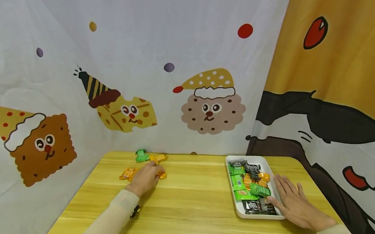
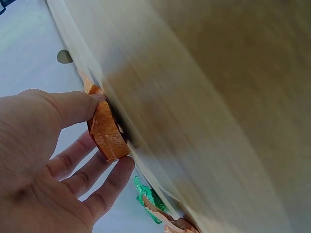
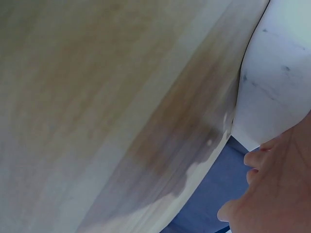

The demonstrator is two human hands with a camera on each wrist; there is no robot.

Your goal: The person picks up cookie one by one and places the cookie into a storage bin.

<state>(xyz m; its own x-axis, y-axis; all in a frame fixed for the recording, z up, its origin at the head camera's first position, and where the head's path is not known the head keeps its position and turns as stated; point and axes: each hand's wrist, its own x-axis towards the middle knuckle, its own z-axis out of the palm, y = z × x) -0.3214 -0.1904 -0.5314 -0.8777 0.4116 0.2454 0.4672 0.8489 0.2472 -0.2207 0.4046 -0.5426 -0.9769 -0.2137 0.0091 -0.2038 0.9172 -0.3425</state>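
White cloth (image 1: 135, 30) was hung behind a wooden bench (image 1: 188, 215), on which a white tray (image 1: 265, 166) of packets (image 1: 238, 182) was set. Against its right side the right hand (image 1: 294, 201) was laid, fingers straight. Well left of the tray, by the fingers of the left hand (image 1: 146, 179), an orange packet (image 2: 108, 132) was pinched, near a green packet (image 1: 141, 156) and two orange ones (image 1: 128, 174).

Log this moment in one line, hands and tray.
Left hand: pinches shiny orange wrapped packet | Right hand: at right rim of white rectangular tray | Tray: green, orange, black wrapped packets
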